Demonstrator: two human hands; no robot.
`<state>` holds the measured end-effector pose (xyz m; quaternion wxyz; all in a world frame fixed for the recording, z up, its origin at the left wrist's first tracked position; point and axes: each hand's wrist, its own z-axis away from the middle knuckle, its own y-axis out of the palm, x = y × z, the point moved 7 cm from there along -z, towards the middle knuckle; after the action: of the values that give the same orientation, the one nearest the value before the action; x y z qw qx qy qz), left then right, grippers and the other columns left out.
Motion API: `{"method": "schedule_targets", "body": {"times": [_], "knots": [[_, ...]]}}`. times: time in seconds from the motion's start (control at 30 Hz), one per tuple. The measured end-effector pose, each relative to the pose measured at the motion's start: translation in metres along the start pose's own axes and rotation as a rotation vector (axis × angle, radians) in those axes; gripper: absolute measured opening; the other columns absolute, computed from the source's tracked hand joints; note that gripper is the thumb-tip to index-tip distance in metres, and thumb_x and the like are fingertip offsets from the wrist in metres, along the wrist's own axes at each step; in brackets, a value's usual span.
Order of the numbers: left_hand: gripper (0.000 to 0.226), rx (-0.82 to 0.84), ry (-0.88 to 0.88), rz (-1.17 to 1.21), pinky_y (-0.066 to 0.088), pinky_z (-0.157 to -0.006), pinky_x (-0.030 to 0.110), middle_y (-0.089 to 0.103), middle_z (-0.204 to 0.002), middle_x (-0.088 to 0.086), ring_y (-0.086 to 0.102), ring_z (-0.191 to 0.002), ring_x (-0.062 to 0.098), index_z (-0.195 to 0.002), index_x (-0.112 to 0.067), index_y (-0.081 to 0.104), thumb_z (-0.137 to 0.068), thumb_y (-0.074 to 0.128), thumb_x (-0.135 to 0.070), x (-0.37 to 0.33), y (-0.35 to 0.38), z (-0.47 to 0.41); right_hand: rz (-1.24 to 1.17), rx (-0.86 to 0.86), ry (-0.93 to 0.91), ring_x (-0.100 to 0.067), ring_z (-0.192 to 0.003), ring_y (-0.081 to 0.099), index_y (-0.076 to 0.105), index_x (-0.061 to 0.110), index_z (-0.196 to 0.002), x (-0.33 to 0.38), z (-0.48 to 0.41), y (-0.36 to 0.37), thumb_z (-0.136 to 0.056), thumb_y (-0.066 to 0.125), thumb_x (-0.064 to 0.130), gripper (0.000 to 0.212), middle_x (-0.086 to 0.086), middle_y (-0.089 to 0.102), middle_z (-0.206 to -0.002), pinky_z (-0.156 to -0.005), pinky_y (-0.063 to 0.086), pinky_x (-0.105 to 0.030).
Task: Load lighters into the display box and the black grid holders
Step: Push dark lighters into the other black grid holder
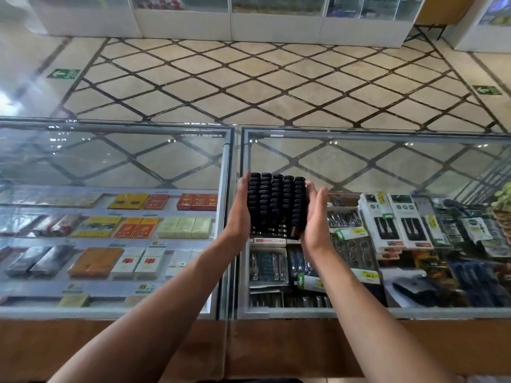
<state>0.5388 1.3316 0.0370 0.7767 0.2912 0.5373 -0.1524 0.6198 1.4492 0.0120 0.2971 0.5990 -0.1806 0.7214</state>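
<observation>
Head view hides both palms: the left hand [240, 214] and right hand [315, 217], fingers straight, press flat against opposite sides of the black grid holder [276, 225], held above the glass worktop [359, 161]. Five columns of black-topped lighters [277, 189] fill it; its base is hard to make out. Cigarette packs [138, 228] lie under the glass.

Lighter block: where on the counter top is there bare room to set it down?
Both glass tops are bare: the left case's pane, left of the metal seam, and the right case's pane beyond the lighter block. The cigarette packs and the packaged goods lie under the glass. Only the plant basket crowds the right edge.
</observation>
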Motion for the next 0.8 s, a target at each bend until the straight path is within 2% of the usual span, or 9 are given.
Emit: {"method": "schedule_targets", "body": {"times": [0.17, 0.23, 0.27, 0.33, 0.4, 0.5, 0.57, 0.67, 0.8], "knots": [[0.050, -0.004, 0.053, -0.007, 0.056, -0.074, 0.014, 0.077, -0.093, -0.021, 0.071, -0.093, -0.005, -0.112, -0.032, 0.060, -0.112, 0.011, -0.041, -0.001, 0.004, 0.000, 0.064, 0.041, -0.033, 0.007, -0.139, 0.028, 0.017, 0.019, -0.164, 0.005, -0.001, 0.002, -0.107, 0.004, 0.055, 0.068, 0.007, 0.024, -0.168, -0.095, 0.034, 0.004], [0.060, -0.018, 0.036, -0.071, 0.055, -0.100, 0.035, 0.071, -0.129, -0.006, 0.063, -0.123, 0.006, -0.137, -0.022, 0.056, -0.108, 0.021, -0.061, 0.004, -0.006, -0.005, 0.058, 0.040, -0.047, 0.003, -0.143, 0.029, 0.019, 0.021, -0.163, 0.003, -0.004, -0.004, -0.105, 0.007, 0.064, 0.074, 0.008, 0.027, -0.167, -0.109, 0.033, -0.006], [0.071, -0.027, 0.046, -0.174, 0.042, -0.116, 0.046, 0.052, -0.153, -0.001, 0.047, -0.142, 0.010, -0.153, -0.024, 0.042, -0.103, 0.025, -0.071, 0.007, -0.014, -0.008, 0.061, 0.042, -0.048, -0.002, -0.145, 0.030, 0.024, 0.021, -0.162, 0.002, -0.007, -0.008, -0.101, 0.011, 0.071, 0.080, 0.006, 0.030, -0.165, -0.121, 0.029, -0.021], [0.083, -0.047, 0.186, -0.537, 0.017, -0.128, 0.045, 0.015, -0.171, -0.008, 0.015, -0.155, 0.005, -0.164, -0.030, 0.015, -0.096, 0.032, -0.074, -0.004, -0.026, -0.011, 0.144, 0.047, -0.071, -0.006, -0.145, 0.032, 0.031, 0.022, -0.157, 0.008, -0.012, -0.014, -0.095, 0.016, 0.076, 0.084, 0.003, 0.035, -0.161, -0.127, 0.021, -0.038], [0.099, 0.043, 0.447, -0.984, 0.008, -0.129, 0.040, 0.002, -0.172, -0.008, 0.000, -0.157, 0.004, -0.165, -0.025, 0.005, -0.090, 0.042, -0.078, -0.026, -0.020, -0.015, 0.265, 0.064, -0.128, 0.005, -0.148, 0.022, 0.021, 0.027, -0.162, 0.018, -0.015, -0.017, -0.097, 0.017, 0.070, 0.079, 0.012, 0.022, -0.168, -0.122, 0.015, -0.025], [0.126, 0.265, 0.615, -1.460, 0.003, -0.129, 0.046, -0.004, -0.172, -0.003, -0.012, -0.157, 0.010, -0.165, -0.019, 0.000, -0.076, 0.052, -0.091, -0.036, -0.007, -0.019, 0.370, 0.143, -0.193, 0.005, -0.151, 0.017, 0.017, 0.033, -0.163, 0.031, -0.023, -0.013, -0.089, 0.022, 0.084, 0.091, 0.018, 0.017, -0.169, -0.120, 0.014, -0.024], [0.130, 0.323, 0.591, -1.539, 0.003, -0.129, 0.047, -0.002, -0.172, -0.002, -0.012, -0.157, 0.011, -0.165, -0.019, 0.000, -0.072, 0.054, -0.093, -0.034, -0.009, -0.027, 0.347, 0.185, -0.169, 0.001, -0.144, 0.037, 0.029, 0.027, -0.161, 0.034, -0.035, -0.014, -0.078, 0.022, 0.096, 0.108, 0.011, 0.033, -0.165, -0.117, 0.024, -0.024], [0.134, 0.300, 0.585, -1.491, 0.001, -0.130, 0.042, 0.000, -0.172, 0.000, -0.010, -0.157, 0.010, -0.164, -0.018, -0.001, -0.070, 0.059, -0.092, -0.035, -0.014, -0.030, 0.248, 0.269, -0.059, -0.003, -0.105, 0.064, 0.053, 0.019, -0.147, 0.038, -0.062, -0.018, -0.071, 0.022, 0.101, 0.116, 0.005, 0.063, -0.141, -0.101, 0.042, -0.040], [0.144, 0.243, 0.492, -1.328, 0.006, -0.128, 0.034, 0.000, -0.172, 0.001, -0.002, -0.157, 0.010, -0.163, -0.020, -0.008, -0.063, 0.070, -0.087, -0.028, -0.027, -0.026, 0.062, 0.473, 0.148, -0.025, -0.137, 0.053, 0.062, 0.008, -0.137, 0.037, -0.078, -0.009, -0.085, 0.020, 0.090, 0.106, -0.012, 0.061, -0.142, -0.117, 0.032, -0.057]]}}
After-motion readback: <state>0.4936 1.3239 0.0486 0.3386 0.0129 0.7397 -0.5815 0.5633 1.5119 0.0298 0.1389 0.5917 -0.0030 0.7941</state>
